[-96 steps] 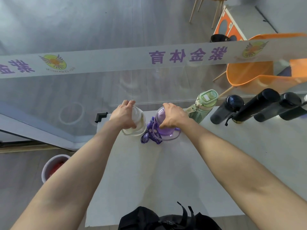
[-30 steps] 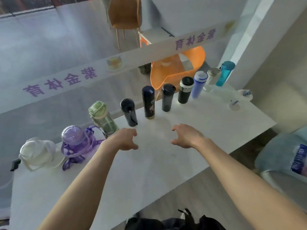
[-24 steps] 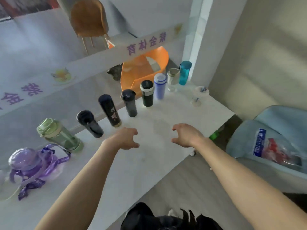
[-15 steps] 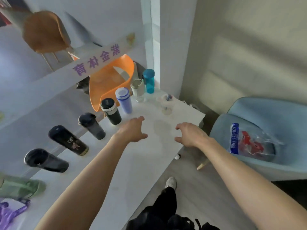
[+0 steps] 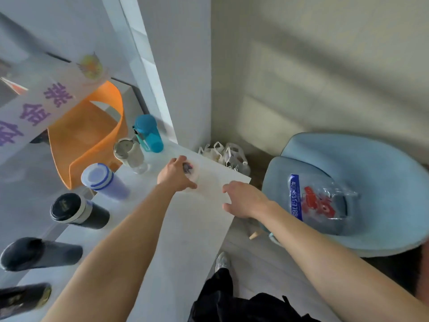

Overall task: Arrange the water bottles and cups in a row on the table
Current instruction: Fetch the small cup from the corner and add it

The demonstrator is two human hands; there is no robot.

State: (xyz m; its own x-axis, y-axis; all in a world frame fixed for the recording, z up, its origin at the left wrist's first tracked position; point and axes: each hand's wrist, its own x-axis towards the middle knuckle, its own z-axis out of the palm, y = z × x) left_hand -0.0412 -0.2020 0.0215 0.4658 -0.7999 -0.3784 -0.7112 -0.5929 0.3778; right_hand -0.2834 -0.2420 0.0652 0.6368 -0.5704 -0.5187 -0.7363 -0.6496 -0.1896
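The clear cup stands upright on the table, just right of the teal bottle and forward of its row. The left hand is nearer, with fingers and thumb curved round the cup; I cannot tell whether they grip it. The right hand, farther right of the bottle, hovers loosely curled and empty.

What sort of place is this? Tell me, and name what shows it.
Probably a rest corner of a gym or sports venue, though that's a guess: a purple-lettered banner across a glass partition, personal water bottles lined up on a white table, plus an orange chair and a blue chair.
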